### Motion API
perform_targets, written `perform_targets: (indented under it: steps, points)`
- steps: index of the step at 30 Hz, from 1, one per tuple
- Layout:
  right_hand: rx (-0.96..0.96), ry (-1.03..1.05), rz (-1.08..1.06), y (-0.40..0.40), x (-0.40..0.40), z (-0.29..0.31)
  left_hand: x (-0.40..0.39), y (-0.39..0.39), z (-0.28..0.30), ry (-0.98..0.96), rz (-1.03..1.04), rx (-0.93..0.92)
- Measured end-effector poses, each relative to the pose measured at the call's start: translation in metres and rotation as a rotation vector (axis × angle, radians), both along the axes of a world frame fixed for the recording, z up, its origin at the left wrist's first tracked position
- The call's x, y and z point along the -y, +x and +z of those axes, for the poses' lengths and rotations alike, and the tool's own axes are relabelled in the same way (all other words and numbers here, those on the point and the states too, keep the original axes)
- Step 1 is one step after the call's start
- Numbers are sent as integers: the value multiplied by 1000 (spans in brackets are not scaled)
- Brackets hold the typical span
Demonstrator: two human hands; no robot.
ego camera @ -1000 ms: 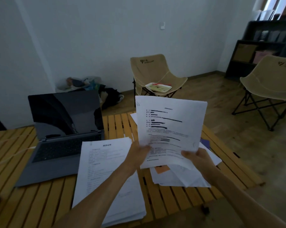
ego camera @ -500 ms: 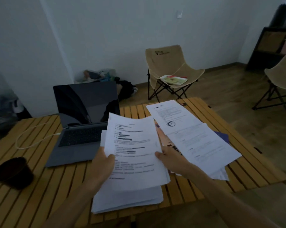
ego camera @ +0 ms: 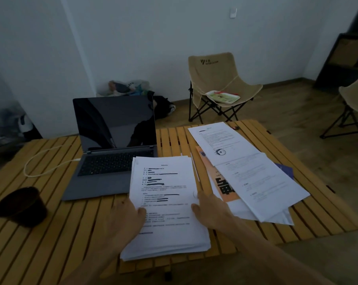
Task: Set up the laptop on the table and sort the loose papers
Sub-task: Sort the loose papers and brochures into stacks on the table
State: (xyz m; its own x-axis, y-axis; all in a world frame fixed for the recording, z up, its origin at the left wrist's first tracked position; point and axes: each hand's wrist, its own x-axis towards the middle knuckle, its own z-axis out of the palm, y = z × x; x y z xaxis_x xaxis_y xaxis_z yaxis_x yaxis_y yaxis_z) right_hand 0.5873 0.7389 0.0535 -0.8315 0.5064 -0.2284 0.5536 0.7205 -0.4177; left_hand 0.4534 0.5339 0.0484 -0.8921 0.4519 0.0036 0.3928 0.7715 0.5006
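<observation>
- The stack [ego camera: 165, 204] overhangs the near table [ego camera: 50, 233] edge; a careless nudge could tip sheets to the floor.
- Its far corner covers the laptop [ego camera: 112, 153], so squaring could shift it.
- Left hand [ego camera: 124, 221] and right hand [ego camera: 211, 210] lie flat on the stack's sides, fingers relaxed, gripping nothing.
- Stack: white printed sheets, edges uneven, mid-table; loose papers [ego camera: 252, 177] fan out just right.

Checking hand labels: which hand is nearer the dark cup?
Left. The left hand rests on the paper stack's left edge, toward the cup; the right hand lies on its far edge.
</observation>
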Motion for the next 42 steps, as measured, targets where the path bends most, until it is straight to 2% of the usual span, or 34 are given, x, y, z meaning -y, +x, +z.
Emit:
perform_targets:
  steps: [3, 5, 6, 8, 11, 13, 18, 26, 29, 33, 35, 40, 42]
  points:
    - [-6, -8, 11, 0, -3, 0, 4, -3, 4, -152, -25, -82]
    - [-16, -15, 3, 1, -11, 2, -4, -5, 11, -290, -46, -293]
    - [-25, -3, -12, 2, -17, 6, -17, -3, 19, -299, -72, -384]
    - [-49, 44, -92, 7, -33, 12, -54, 0, 35, -282, -193, -411]
    - [-111, 171, -249, 20, -70, 16, -131, 0, 35, -295, -413, -355]
    - [-125, 281, -307, 32, -99, 8, -179, -2, 28, -200, -472, -255]
    - [-127, 466, -281, 49, -136, -35, -274, -10, 8, 119, -332, 225]
    - [-125, 481, -241, 45, -137, -44, -313, -16, -12, 150, -107, 288]
    - [-118, 485, -236, 46, -134, -42, -312, -21, -15, 134, -95, 352]
    - [-109, 489, -228, 45, -133, -40, -304, -24, -16, 204, -118, 462]
    - [-119, 482, -230, 46, -133, -41, -296, -18, -7, 233, -146, 447]
    - [-142, 477, -236, 47, -132, -41, -277, -5, -2, 181, -198, 249]
    - [-156, 471, -242, 46, -133, -43, -272, 1, -1, 225, -177, 268]
